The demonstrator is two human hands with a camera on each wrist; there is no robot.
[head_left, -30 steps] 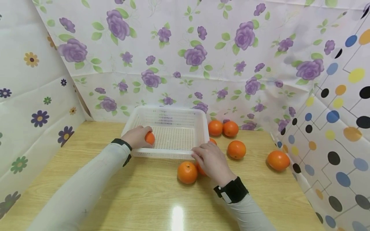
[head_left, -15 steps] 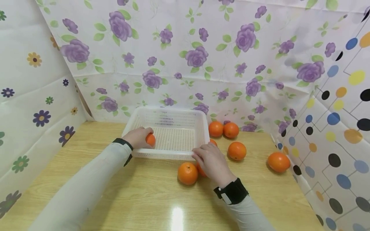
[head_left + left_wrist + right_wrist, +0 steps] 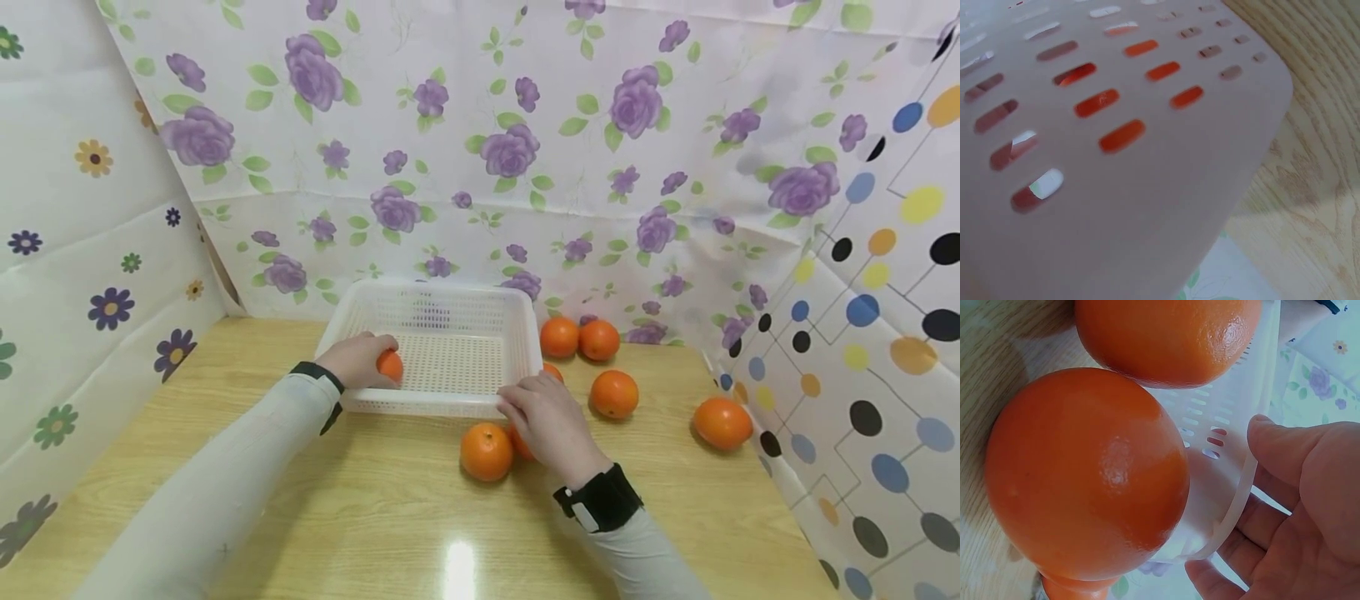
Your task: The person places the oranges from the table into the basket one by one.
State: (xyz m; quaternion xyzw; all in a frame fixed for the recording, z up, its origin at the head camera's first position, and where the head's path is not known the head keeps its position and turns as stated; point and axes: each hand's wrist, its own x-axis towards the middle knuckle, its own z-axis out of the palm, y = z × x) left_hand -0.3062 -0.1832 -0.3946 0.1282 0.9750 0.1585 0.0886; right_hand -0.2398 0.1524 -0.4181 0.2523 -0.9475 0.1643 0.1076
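A white perforated plastic basket (image 3: 450, 404) stands on the table. Inside its front left corner my left hand (image 3: 354, 360) holds an orange (image 3: 390, 367); only part of the fruit shows. Through the slots of the basket wall (image 3: 1147, 181) the orange (image 3: 1121, 136) appears in the left wrist view. My right hand (image 3: 551, 425) grips the basket's rim near the front right corner. In the right wrist view the thumb of the right hand (image 3: 1310, 506) lies against the rim, the fingers on its other side. Two oranges (image 3: 486, 451) (image 3: 1088, 475) sit by that corner, one partly hidden under the hand.
Behind the right side of the basket lie two oranges (image 3: 559, 337) (image 3: 599, 340) side by side. Another orange (image 3: 614, 394) is right of my right hand, and one (image 3: 722, 423) lies near the right cloth wall (image 3: 862, 417). A flowered cloth (image 3: 465, 167) hangs behind the table (image 3: 360, 517).
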